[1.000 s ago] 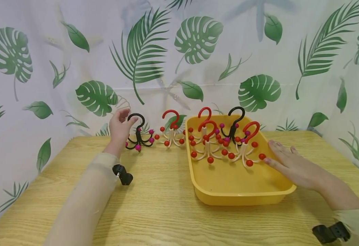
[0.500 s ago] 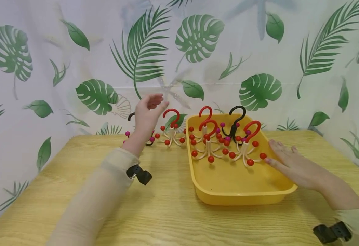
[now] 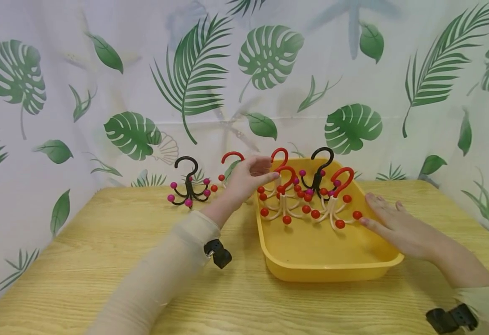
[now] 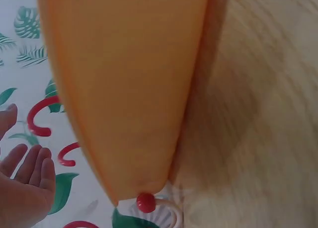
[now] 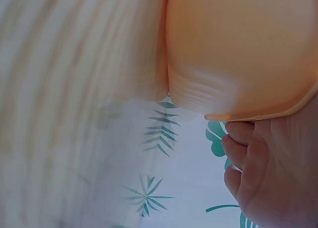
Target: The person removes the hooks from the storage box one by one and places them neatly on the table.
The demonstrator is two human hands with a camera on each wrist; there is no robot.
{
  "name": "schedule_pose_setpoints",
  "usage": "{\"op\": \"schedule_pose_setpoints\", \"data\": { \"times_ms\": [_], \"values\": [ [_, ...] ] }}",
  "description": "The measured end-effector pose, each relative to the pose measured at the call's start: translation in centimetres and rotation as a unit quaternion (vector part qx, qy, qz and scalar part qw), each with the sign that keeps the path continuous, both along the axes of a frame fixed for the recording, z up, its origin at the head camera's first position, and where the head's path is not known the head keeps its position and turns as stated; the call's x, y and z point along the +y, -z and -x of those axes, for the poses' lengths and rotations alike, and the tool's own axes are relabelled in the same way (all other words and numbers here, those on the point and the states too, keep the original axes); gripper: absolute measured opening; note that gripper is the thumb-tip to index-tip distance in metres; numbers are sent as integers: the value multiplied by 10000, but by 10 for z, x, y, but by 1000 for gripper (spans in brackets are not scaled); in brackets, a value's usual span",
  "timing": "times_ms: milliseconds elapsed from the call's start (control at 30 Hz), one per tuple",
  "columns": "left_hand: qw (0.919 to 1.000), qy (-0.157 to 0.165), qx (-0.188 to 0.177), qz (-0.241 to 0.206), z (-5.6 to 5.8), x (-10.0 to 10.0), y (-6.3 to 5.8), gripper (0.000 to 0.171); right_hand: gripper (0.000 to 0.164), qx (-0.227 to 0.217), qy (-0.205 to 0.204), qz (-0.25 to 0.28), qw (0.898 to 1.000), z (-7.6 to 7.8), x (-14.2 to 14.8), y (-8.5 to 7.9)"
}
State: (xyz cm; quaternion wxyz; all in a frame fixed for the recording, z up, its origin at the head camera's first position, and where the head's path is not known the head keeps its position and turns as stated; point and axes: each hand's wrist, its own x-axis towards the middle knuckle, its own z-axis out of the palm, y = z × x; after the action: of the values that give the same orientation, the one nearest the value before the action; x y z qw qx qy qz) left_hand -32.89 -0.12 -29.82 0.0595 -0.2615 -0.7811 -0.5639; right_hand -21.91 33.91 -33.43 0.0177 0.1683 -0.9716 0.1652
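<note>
My left hand (image 3: 248, 179) hovers at the left rim of the yellow tub (image 3: 328, 267), fingers loosely bent and thumb apart, with nothing in its grasp. Close to it stand the red curled tops of claw-shaped hook hangers with cream arms and red ball tips, such as the front left hanger (image 3: 283, 200). In the left wrist view, the left hand's fingers (image 4: 36, 166) appear beside a red hook (image 4: 39, 114). My right hand (image 3: 399, 228) rests with straight fingers along the tub's right rim. Also in the tub are another red-topped hanger (image 3: 332, 204) and a black one (image 3: 317, 179).
Left of the tub, a black hanger with magenta balls (image 3: 188, 188) stands on the wooden table (image 3: 114, 242). Beside it, another red-topped hanger (image 3: 232, 154) is partly hidden by my left hand. A leaf-print curtain (image 3: 211, 56) hangs behind.
My left hand has moved rightward from the black hanger on the table, past the red-topped one, to the tub's left rim. The right hand has stayed on the tub.
</note>
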Motion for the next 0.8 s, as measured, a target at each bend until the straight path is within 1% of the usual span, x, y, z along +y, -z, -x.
{"op": "schedule_pose_setpoints", "data": {
  "times_ms": [100,233,367,467,600,700,800],
  "values": [
    [9999,10,-28,117,1,6,7,48,75,1,13,0,10000,0,-1,-1],
    [9998,18,-89,203,-1,14,12,48,75,-16,10,25,10000,0,-1,-1],
    [9996,144,-197,146,-2,22,18,48,74,-37,-6,58,10000,0,-1,0],
    [9996,169,-199,49,-1,28,21,47,74,-15,-23,69,10000,-1,-1,0],
    [9998,-8,-192,-92,-1,34,20,41,74,12,-42,81,10000,0,-1,0],
    [9996,-224,-163,-110,-2,35,17,33,75,8,-46,81,10000,0,0,0],
    [9992,-358,-115,-109,-3,37,14,27,75,11,-42,69,10000,0,0,0]
  ]
}}
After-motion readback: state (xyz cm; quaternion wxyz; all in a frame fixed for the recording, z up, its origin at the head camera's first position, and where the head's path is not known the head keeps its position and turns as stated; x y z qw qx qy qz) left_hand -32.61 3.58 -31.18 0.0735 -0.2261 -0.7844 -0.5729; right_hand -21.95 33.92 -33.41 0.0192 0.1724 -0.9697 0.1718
